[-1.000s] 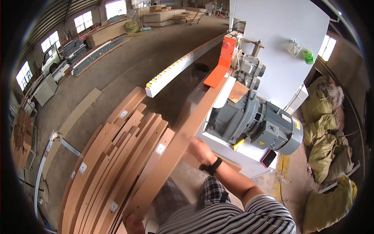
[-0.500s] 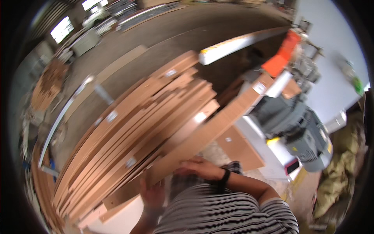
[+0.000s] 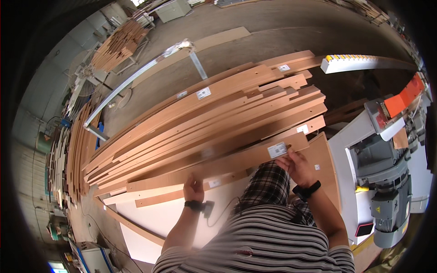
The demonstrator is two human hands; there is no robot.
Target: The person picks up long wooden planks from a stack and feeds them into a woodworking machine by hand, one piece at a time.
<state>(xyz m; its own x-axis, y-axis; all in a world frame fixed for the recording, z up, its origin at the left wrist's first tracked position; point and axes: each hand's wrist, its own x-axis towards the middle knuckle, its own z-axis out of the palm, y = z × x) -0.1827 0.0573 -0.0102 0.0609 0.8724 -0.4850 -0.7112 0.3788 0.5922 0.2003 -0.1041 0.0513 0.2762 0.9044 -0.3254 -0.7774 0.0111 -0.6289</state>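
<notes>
A long wood-coloured board (image 3: 236, 164) lies across in front of me, with a white label (image 3: 276, 150) near its right end. My left hand (image 3: 194, 187) is closed on its near edge, left of the middle. My right hand (image 3: 295, 166) pinches the right end, just beside the label and a small hole. Beyond it, a stack of similar long boards (image 3: 205, 125) runs from lower left to upper right, several with white labels. Under the held board's left part, another narrow board (image 3: 159, 199) rests on a white panel (image 3: 157, 217).
To the right stands a machine with a grey motor (image 3: 389, 209), an orange guard (image 3: 404, 96) and a phone (image 3: 364, 229) near it. A white beam with a yellow-marked top (image 3: 359, 63) juts in at far right. A metal frame (image 3: 136, 77) rises beyond the stack.
My view has turned right. The held board, earlier angled toward the machine, now lies more level alongside the stack. My right hand has moved to its labelled end.
</notes>
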